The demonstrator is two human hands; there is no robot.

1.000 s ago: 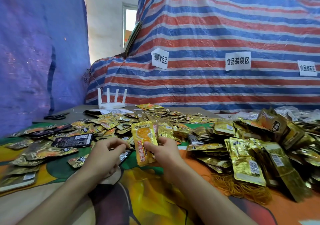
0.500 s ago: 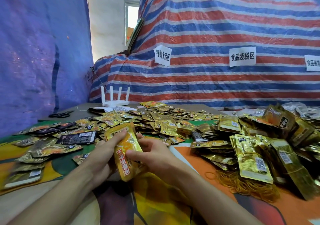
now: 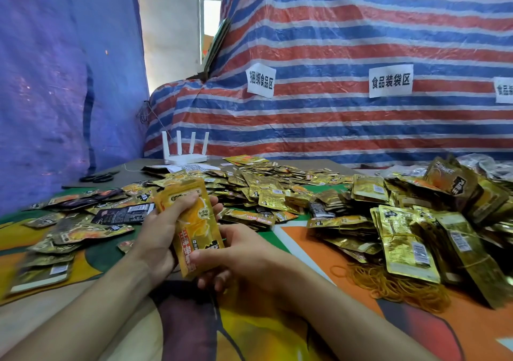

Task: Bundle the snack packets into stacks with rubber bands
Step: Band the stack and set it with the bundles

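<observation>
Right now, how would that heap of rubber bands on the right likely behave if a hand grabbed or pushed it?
The rubber bands lie as a thin, tangled tan heap, so a grab would likely lift a clinging clump, not one band. They look floppy and light. Pushed, the heap would probably smear across the cloth rather than roll.

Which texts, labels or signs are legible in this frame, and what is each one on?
"捆绑食品区": left paper sign on the striped tarp.
"食品装袋区": middle paper sign.
Right paper sign: cut off by the frame edge, unreadable.
Held snack packets: large red characters, too blurred and covered by fingers.
Packets on the table, barcodes: too small.
</observation>
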